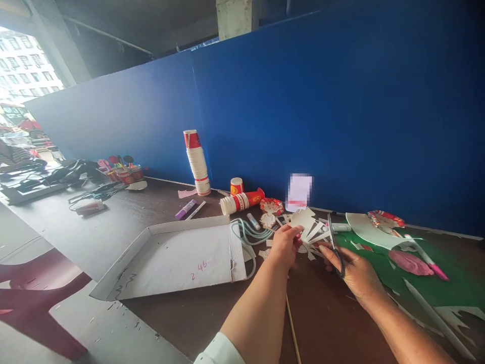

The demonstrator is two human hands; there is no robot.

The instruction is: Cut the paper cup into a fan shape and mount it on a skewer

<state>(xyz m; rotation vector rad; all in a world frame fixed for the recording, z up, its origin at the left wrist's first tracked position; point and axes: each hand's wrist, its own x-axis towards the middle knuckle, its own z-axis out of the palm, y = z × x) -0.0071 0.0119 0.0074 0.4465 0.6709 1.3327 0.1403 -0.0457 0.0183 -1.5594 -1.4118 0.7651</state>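
Pinched in my left hand [287, 245] is a white paper cutout [303, 222] with strips fanning out from its edge, probably a cut-open paper cup. My right hand [352, 270] grips dark-handled scissors [335, 247], their blades pointing up and away, just right of the strips. Whether the blades touch the paper I cannot tell. Below my hands a thin wooden stick [291, 328] lies on the brown table. Behind the cutout, red-and-white cut paper pieces [271, 206] lie near the wall.
A shallow white box lid [178, 258] sits to the left, with a pale cable [252, 232] beside it. Farther back stand stacked paper cups [197, 164]; another stack [242, 201] lies sideways. Right, a green sheet [379, 263] carries scraps, a pink marker [428, 258] and a pink oval [410, 262].
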